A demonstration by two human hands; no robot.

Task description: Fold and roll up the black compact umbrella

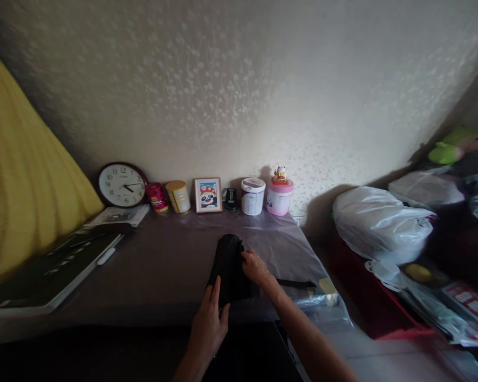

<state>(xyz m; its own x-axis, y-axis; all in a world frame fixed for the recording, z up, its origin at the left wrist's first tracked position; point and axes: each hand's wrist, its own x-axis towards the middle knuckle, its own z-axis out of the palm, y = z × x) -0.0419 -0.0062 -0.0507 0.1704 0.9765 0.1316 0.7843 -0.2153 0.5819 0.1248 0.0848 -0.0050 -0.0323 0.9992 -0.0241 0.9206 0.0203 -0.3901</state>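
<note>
A black folded bundle of cloth (228, 265) lies on the dark desk (163, 270), near its front edge. My left hand (207, 323) rests on the near end of the bundle, fingers stretched flat along it. My right hand (255, 267) lies on the bundle's right side with its fingers curled over the edge. A thin black strap (297, 283) runs from the bundle toward the right.
Along the wall stand a round clock (121, 184), a red can (156, 197), a yellow can (178, 196), a panda picture frame (207, 194), a white tub (253, 196) and a pink tub (279, 195). A keyboard (51, 268) sits left. White bags (378, 223) pile up right.
</note>
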